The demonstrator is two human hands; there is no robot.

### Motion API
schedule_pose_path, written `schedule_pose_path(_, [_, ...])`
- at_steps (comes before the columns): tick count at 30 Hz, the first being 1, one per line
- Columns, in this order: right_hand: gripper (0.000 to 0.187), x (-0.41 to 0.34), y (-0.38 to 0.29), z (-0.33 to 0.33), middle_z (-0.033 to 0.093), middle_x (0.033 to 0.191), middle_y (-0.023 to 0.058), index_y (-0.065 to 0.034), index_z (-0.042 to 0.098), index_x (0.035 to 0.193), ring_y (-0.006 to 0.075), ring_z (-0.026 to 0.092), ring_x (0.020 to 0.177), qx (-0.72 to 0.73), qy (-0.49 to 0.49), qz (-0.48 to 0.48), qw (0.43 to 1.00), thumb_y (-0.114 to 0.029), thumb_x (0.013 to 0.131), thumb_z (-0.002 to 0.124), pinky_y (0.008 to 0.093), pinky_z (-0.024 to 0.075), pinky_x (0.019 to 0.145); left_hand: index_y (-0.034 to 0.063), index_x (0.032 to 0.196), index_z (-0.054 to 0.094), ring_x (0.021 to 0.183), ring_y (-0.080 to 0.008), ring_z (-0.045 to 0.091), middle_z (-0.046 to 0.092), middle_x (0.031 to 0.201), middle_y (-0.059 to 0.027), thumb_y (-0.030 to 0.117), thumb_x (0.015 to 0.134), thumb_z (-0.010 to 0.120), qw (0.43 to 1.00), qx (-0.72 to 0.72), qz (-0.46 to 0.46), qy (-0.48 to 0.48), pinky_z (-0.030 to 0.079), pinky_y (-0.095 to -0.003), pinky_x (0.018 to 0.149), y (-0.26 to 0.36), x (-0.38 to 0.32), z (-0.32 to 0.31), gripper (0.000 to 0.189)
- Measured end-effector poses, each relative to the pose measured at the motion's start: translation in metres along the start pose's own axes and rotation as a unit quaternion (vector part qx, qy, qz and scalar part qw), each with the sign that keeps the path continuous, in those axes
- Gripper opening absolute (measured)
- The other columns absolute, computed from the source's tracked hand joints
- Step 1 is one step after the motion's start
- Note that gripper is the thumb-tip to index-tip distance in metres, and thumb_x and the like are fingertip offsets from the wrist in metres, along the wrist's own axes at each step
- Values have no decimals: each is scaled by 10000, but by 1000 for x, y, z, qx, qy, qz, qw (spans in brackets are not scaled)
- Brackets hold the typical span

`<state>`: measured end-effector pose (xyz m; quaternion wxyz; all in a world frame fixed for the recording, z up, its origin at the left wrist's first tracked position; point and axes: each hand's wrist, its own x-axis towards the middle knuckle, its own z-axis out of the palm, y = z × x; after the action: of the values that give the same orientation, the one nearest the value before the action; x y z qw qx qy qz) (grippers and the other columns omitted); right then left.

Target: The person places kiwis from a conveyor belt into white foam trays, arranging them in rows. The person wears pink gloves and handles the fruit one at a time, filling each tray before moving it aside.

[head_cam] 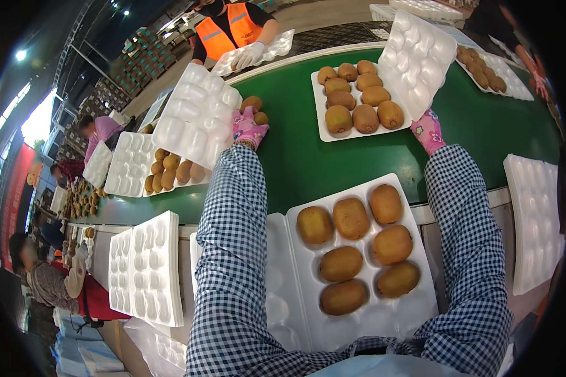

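My left hand [249,126], in a pink flowered glove, reaches across the green conveyor belt. One kiwifruit [260,118] sits between its fingers and thumb, and another kiwifruit [251,103] lies just beyond. A raised white foam lid [195,110] stands beside that hand. My right hand [427,132], gloved alike, is at the lower corner of another raised foam lid [417,61]; its fingertips are hidden. That lid adjoins a foam tray [317,106] filled with kiwifruit [364,118]. Close before me an opened foam tray [306,278] holds several kiwifruit [341,264], with bare hollows at its near end.
Stacked foam trays [155,271] stand at left, and another stack [530,221] at right. Partly hidden kiwifruit trays [132,165] lie left on the belt [302,165]. Across it, a person in an orange vest [228,30] handles a foam tray [278,45]. More people work at left.
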<state>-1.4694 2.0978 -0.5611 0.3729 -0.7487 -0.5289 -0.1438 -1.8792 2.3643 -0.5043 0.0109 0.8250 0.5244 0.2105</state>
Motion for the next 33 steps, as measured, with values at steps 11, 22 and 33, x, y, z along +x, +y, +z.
schedule_pose_path(11, [292,-24,-49,-40,683,1006,229,-47,678,1122,400,655,950,-193,-105,-97,971,-227,904,606,456,534,854,28,1364,542,1278,-322,557,599,1339,-223,324,819,771,991,-125,-36,-19,432,-374,1081,33,-21,-6,661])
schedule_pose_path(22, [490,44,-254,-18,553,1349,197,-61,526,1356,373,559,1222,9,-240,-252,937,-306,945,633,427,464,1017,-38,1560,212,1475,-344,339,337,1577,-261,211,850,749,928,-363,59,-57,280,-351,1201,10,-180,-108,924])
schedule_pose_path(33, [873,160,-287,220,183,1644,158,-232,258,1586,372,205,1504,-145,-323,-248,902,-496,857,658,526,263,1200,81,1536,316,1313,-354,517,459,1490,-166,191,869,709,921,-380,77,-47,422,-390,1102,2,-221,-112,782])
